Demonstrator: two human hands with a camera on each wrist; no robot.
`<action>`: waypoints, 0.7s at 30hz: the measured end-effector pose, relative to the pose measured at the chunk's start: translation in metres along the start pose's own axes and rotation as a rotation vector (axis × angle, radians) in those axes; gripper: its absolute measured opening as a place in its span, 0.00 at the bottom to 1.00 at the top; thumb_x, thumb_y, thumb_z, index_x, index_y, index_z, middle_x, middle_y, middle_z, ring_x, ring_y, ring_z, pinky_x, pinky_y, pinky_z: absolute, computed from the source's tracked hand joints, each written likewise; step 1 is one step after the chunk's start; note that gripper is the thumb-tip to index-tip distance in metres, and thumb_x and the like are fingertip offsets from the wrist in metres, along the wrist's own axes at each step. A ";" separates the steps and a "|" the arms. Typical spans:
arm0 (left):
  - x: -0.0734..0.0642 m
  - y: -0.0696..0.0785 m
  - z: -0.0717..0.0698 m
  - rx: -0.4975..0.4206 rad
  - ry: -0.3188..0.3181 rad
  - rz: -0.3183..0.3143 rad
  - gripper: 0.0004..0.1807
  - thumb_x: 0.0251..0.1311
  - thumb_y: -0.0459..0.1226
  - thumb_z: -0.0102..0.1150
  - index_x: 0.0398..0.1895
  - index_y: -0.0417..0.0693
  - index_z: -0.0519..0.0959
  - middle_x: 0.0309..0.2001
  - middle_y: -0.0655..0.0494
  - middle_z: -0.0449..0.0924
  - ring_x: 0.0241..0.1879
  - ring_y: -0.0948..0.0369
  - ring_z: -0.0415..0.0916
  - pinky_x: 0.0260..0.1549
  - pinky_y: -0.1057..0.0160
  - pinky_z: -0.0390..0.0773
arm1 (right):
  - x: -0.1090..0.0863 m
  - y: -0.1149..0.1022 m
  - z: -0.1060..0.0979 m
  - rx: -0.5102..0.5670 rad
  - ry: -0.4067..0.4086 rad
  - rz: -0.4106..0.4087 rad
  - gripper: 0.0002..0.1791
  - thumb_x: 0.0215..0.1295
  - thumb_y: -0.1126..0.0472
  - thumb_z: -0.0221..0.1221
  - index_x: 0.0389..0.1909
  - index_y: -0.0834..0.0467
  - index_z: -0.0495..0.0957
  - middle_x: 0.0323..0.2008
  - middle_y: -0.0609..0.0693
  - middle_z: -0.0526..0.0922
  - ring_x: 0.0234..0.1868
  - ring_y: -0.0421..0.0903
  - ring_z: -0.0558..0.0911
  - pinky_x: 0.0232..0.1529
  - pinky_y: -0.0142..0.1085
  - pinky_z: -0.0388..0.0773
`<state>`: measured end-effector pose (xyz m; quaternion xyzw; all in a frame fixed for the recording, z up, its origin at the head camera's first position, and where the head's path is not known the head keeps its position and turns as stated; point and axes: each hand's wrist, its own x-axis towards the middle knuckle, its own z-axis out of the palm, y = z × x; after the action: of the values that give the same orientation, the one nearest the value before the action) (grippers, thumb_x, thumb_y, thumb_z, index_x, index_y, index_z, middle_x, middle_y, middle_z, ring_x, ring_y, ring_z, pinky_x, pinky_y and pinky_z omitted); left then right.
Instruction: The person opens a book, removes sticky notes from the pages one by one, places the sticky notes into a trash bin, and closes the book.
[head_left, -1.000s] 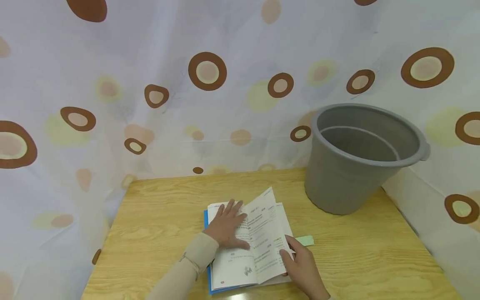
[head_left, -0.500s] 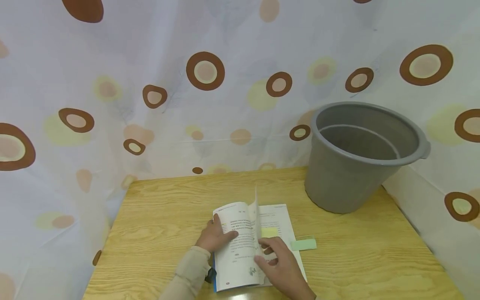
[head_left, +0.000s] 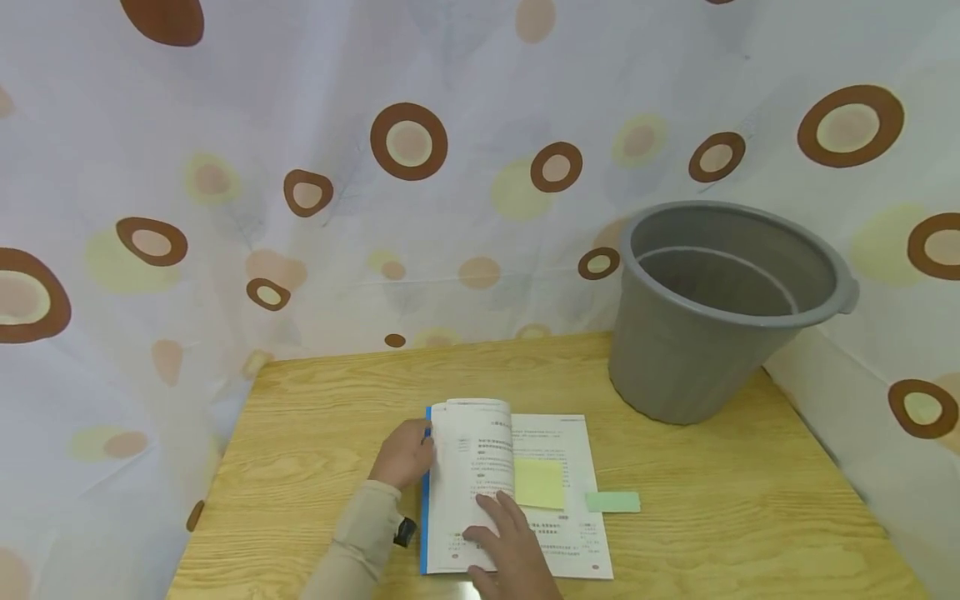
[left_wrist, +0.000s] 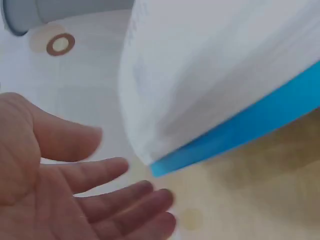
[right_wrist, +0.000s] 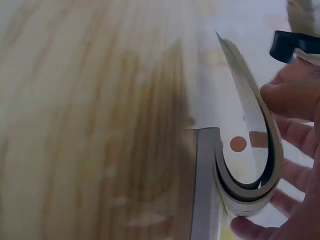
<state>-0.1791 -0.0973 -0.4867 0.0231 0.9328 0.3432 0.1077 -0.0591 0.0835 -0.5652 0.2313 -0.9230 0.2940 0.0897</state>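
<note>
An open book with a blue cover lies on the table, its left-hand pages bulging upward near the spine. My right hand rests on those pages, low and near the spine, with its fingers spread. Curved pages show beside the right hand's fingers in the right wrist view. By the book's left edge is my left hand; in the left wrist view its fingers are loosely extended, apart from the book's corner. A yellow sticky note lies on the right page, and a green paper tab sticks out from the right edge.
A tall grey bucket stands at the table's back right. Patterned sheeting hangs behind and beside the wooden table. A black device sits on the left wrist.
Pages have turned over to the left, uncovering the yellow sticky note. My right hand has moved left with them, and my left hand has slid off the left page to the book's edge.
</note>
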 end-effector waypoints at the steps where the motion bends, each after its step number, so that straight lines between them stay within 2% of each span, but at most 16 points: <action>1: 0.001 0.005 -0.002 0.034 0.041 0.033 0.23 0.71 0.36 0.47 0.65 0.33 0.71 0.66 0.35 0.71 0.67 0.39 0.69 0.63 0.40 0.75 | -0.001 0.001 0.002 -0.048 0.028 -0.046 0.16 0.52 0.52 0.68 0.44 0.45 0.81 0.65 0.53 0.74 0.66 0.63 0.72 0.54 0.60 0.81; 3: 0.002 0.016 -0.003 0.077 0.090 0.135 0.22 0.70 0.37 0.51 0.63 0.35 0.74 0.65 0.37 0.74 0.65 0.40 0.72 0.63 0.41 0.76 | -0.001 0.005 0.006 -0.145 0.097 -0.139 0.16 0.51 0.50 0.68 0.42 0.44 0.82 0.62 0.53 0.77 0.63 0.60 0.75 0.54 0.53 0.83; 5: 0.003 0.029 0.000 0.125 0.070 0.268 0.21 0.69 0.39 0.54 0.61 0.39 0.75 0.64 0.40 0.75 0.65 0.42 0.72 0.64 0.42 0.75 | -0.002 0.007 0.009 -0.199 0.123 -0.188 0.16 0.52 0.49 0.68 0.42 0.43 0.82 0.61 0.53 0.77 0.62 0.59 0.76 0.52 0.50 0.85; 8: 0.006 0.047 0.012 0.230 -0.059 0.489 0.20 0.69 0.41 0.55 0.61 0.43 0.76 0.65 0.46 0.75 0.67 0.47 0.72 0.66 0.47 0.75 | -0.003 0.012 0.011 -0.205 0.145 -0.239 0.14 0.56 0.48 0.67 0.44 0.44 0.82 0.62 0.55 0.77 0.62 0.60 0.75 0.52 0.48 0.85; 10: 0.009 0.055 0.021 0.315 -0.163 0.594 0.20 0.69 0.41 0.56 0.62 0.47 0.77 0.65 0.51 0.75 0.68 0.51 0.71 0.67 0.51 0.75 | -0.003 0.013 0.010 -0.198 0.151 -0.263 0.14 0.57 0.50 0.66 0.44 0.45 0.82 0.61 0.56 0.78 0.62 0.60 0.75 0.52 0.48 0.86; 11: 0.011 0.058 0.025 0.373 -0.212 0.625 0.20 0.68 0.41 0.56 0.62 0.49 0.77 0.66 0.53 0.75 0.69 0.53 0.70 0.67 0.54 0.75 | -0.002 0.013 0.009 -0.193 0.147 -0.272 0.14 0.56 0.51 0.66 0.44 0.46 0.82 0.61 0.56 0.78 0.62 0.61 0.76 0.53 0.48 0.85; 13: 0.016 0.061 0.032 0.497 -0.297 0.640 0.22 0.66 0.41 0.60 0.63 0.54 0.77 0.67 0.58 0.74 0.70 0.58 0.68 0.68 0.59 0.74 | -0.002 0.013 0.007 -0.175 0.120 -0.275 0.15 0.54 0.53 0.66 0.44 0.46 0.82 0.62 0.57 0.78 0.62 0.62 0.76 0.56 0.48 0.83; 16: 0.023 0.063 0.035 0.715 -0.391 0.607 0.29 0.58 0.44 0.68 0.64 0.60 0.76 0.70 0.63 0.70 0.73 0.61 0.64 0.72 0.61 0.69 | -0.002 0.011 0.003 -0.144 0.052 -0.262 0.18 0.52 0.55 0.65 0.46 0.47 0.82 0.63 0.57 0.77 0.65 0.62 0.74 0.60 0.48 0.80; 19: 0.029 0.066 0.034 0.912 -0.427 0.597 0.37 0.50 0.53 0.73 0.66 0.63 0.74 0.72 0.67 0.67 0.75 0.63 0.61 0.76 0.58 0.64 | -0.004 0.010 -0.001 -0.121 0.009 -0.248 0.17 0.53 0.56 0.64 0.47 0.48 0.83 0.64 0.58 0.77 0.66 0.63 0.73 0.59 0.48 0.81; 21: 0.033 0.068 0.035 1.003 -0.420 0.619 0.41 0.44 0.58 0.73 0.66 0.65 0.73 0.72 0.68 0.67 0.74 0.64 0.61 0.76 0.56 0.63 | -0.004 0.011 -0.002 -0.114 0.000 -0.243 0.17 0.53 0.57 0.64 0.46 0.49 0.83 0.64 0.58 0.77 0.66 0.63 0.73 0.55 0.46 0.84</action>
<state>-0.2056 -0.0188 -0.4748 0.4072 0.8893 -0.1329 0.1603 -0.0603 0.0939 -0.5703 0.3361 -0.9033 0.2282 0.1378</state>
